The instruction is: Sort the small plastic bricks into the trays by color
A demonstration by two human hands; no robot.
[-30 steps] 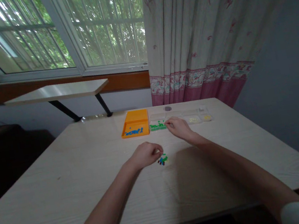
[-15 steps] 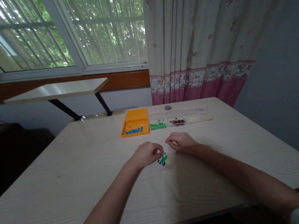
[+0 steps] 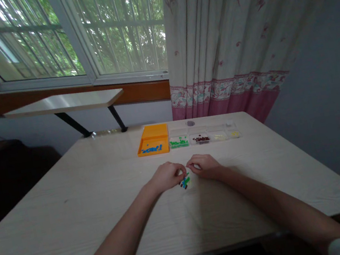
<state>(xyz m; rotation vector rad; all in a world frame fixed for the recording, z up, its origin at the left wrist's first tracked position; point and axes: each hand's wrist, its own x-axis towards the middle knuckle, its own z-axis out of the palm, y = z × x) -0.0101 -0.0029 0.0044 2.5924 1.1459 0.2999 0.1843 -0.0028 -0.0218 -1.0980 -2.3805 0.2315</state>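
A small cluster of green, blue and dark brown pieces (image 3: 184,181) lies on the table in front of me; the pieces are too small to name. My left hand (image 3: 169,175) is at the cluster's upper left edge, thumb and forefinger curled together beside it. What those fingertips hold, if anything, is hidden. Just right of it, my right hand (image 3: 205,166) has thumb and forefinger pinched near the cluster's top. Whatever sits in that pinch is too small to make out. The two hands' fingertips are close together.
Behind the hands stand an open orange box (image 3: 153,151) of blue pieces and clear boxes holding green pieces (image 3: 179,142), dark brown pieces (image 3: 202,138) and pale yellow pieces (image 3: 219,137). A raised shelf (image 3: 64,102) is at the back left of the table (image 3: 108,225).
My right hand has moved slightly left and down, towards the cluster and the left fingertips. The left hand stays almost where it was.
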